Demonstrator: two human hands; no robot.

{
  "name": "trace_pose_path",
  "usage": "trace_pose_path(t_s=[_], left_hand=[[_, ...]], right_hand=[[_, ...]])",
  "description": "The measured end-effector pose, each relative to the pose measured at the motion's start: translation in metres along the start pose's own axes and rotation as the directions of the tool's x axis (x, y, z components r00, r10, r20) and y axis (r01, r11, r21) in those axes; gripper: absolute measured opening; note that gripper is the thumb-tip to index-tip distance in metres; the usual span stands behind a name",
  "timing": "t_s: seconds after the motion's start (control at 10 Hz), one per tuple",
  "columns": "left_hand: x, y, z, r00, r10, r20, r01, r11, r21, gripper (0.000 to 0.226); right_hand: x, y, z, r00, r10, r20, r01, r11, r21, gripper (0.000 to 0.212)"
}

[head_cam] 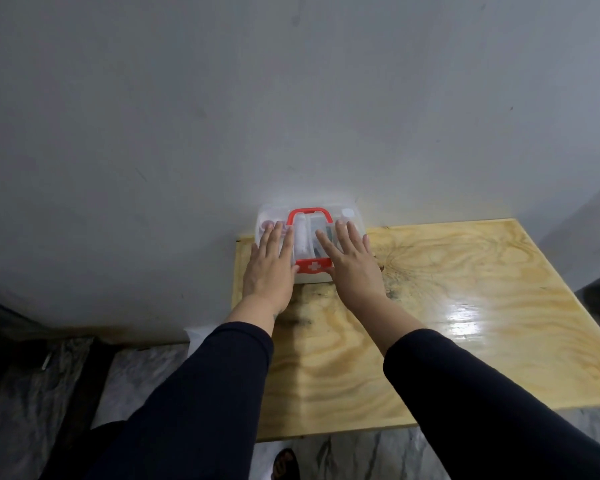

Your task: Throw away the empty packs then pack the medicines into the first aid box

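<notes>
A clear plastic first aid box (352, 211) with a red handle and a red clasp bearing a white cross stands at the table's far left corner, against the wall. Its lid is down, and blurred items show through it. My left hand (269, 271) lies flat on the left half of the lid, fingers together and stretched out. My right hand (352, 265) lies flat on the right half, fingers slightly spread. Neither hand grips anything. No loose medicines or packs show on the table.
The pale wooden table (447, 323) runs right and toward me, glossy with a light glare. A grey wall rises right behind the box. Left of the table are marbled floor and dark objects (32, 358). A foot in a sandal (284, 464) shows below.
</notes>
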State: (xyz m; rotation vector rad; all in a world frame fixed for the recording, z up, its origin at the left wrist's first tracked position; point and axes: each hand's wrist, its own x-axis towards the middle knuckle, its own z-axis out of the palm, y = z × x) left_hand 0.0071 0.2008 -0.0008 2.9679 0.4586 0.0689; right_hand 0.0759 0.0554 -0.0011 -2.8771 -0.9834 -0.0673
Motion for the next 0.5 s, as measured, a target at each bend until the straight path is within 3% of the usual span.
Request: trace_pose_path(t_s=[0.2,0.4,0.5], left_hand=[[0.012,-0.002,0.003,1.0,0.009,-0.019,-0.009,1.0,0.001,0.066],[0.018,-0.003,-0.016,0.997,0.042,0.065,-0.039,0.998,-0.048,0.07],[-0.014,-0.018,-0.009,0.986,0.103,-0.129,-0.118,0.986,-0.114,0.071]], right_hand=[[0.013,0.005,0.003,1.0,-0.006,0.002,0.006,0.997,-0.077,0.078],[0.014,0.001,-0.027,0.993,0.001,0.122,-0.006,0.999,0.043,0.069],[0.009,0.005,-0.072,0.983,-0.077,0.167,0.037,0.973,0.228,0.07]])
